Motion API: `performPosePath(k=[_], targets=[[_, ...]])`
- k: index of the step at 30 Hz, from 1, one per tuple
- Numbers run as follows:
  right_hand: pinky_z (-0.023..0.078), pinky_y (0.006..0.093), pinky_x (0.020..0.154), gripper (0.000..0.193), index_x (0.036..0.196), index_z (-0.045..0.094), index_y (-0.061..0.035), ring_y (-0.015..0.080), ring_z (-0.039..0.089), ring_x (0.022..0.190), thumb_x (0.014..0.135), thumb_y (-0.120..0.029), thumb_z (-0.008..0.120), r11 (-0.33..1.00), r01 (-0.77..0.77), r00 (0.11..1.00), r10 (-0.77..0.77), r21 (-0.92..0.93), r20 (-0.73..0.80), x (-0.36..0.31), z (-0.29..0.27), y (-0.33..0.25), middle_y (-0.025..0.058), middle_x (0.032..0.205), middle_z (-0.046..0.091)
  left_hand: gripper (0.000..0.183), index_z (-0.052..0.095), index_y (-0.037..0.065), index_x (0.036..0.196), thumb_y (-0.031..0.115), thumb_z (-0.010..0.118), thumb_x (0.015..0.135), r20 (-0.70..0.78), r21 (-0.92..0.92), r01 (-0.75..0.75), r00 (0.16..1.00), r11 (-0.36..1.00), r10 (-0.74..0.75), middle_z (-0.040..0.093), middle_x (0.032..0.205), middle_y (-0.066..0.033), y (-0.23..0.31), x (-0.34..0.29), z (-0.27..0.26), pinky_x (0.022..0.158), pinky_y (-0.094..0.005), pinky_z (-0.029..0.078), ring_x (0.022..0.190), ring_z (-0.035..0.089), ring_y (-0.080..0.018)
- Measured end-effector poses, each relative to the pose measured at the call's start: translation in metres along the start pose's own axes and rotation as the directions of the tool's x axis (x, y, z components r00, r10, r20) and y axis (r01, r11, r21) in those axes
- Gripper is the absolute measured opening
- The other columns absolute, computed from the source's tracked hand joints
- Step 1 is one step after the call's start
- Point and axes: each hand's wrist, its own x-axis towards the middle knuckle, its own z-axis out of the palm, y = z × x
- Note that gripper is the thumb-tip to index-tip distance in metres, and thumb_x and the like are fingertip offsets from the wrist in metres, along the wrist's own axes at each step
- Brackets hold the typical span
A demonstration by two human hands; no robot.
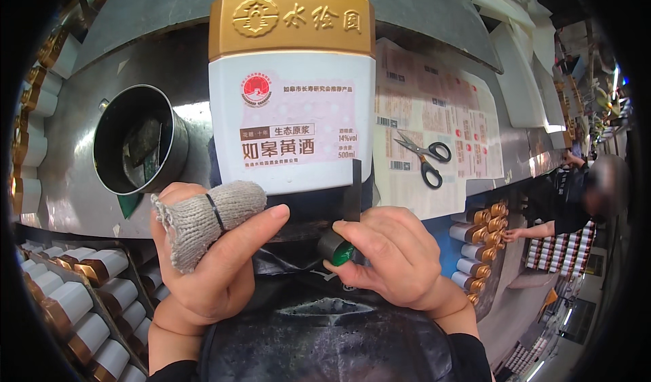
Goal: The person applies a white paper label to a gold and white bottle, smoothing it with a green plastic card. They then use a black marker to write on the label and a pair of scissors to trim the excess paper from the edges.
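Note:
A white square bottle (291, 121) with a gold shoulder and a pink-and-white label stands upside-up close in front of me on the metal counter (74, 178). My left hand (210, 253) rests at its lower left; a grey knitted sleeve bound with a black band covers its index finger. My right hand (393, 260) pinches a small roll of dark tape (337, 248), green inside. A black strip of tape (353, 188) runs from the roll up along the bottle's lower right corner.
A dark round pot (139, 141) sits on the counter at left. Black-handled scissors (424, 157) lie on sheets of printed labels (434, 110) at right. Crates of white-and-gold bottles (81, 294) stand lower left and lower right. Another person (576, 199) bends over bottles at far right.

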Motion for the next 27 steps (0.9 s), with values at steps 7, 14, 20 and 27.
performPosePath(k=[7,14,20,27], targets=[[0.053,0.0331,0.069,0.040,0.101,0.065,-0.0007,0.0257,0.062,0.073,0.066,-0.012,0.082,1.000,0.006,1.000,-0.006,0.021,0.014,0.003,-0.005,-0.002,0.0088,0.078,0.061,0.044,0.074,0.018,0.101,0.000,0.065,0.062,0.017,-0.045,-0.021,1.000,0.999,0.021,0.065,0.094,-0.0030,0.003,0.004,0.001,0.074,-0.0365,0.040,0.078,0.053,-0.0224],[0.053,0.0321,0.066,0.033,0.101,0.063,0.0044,0.0256,0.062,0.072,0.074,-0.009,0.075,0.995,0.066,0.998,-0.064,-0.072,0.030,-0.003,-0.009,0.000,0.0109,0.080,0.061,0.045,0.074,0.018,0.105,0.001,0.065,0.064,0.069,0.009,-0.012,0.998,1.000,0.011,0.062,0.097,-0.0039,0.005,0.009,-0.001,0.078,-0.0371,0.039,0.085,0.051,-0.0229],[0.054,0.0316,0.066,0.028,0.097,0.065,0.0005,0.0246,0.062,0.072,0.074,-0.012,0.075,0.995,0.057,0.998,-0.059,-0.084,-0.013,-0.007,-0.006,-0.001,0.0085,0.079,0.061,0.057,0.072,0.021,0.113,-0.009,0.062,0.066,0.111,0.282,-0.113,0.990,0.953,0.084,0.055,0.116,-0.0084,0.016,0.023,0.023,0.093,-0.0374,0.036,0.105,0.046,-0.0272],[0.054,0.0318,0.065,0.026,0.097,0.063,0.0063,0.0246,0.062,0.071,0.078,-0.010,0.070,0.991,0.090,0.996,-0.092,-0.095,-0.012,-0.004,-0.007,0.000,0.0116,0.079,0.061,0.056,0.071,0.020,0.114,-0.009,0.061,0.067,0.164,0.323,-0.131,0.983,0.937,0.081,0.056,0.116,-0.0091,0.021,0.023,0.019,0.096,-0.0382,0.036,0.107,0.047,-0.0289]])
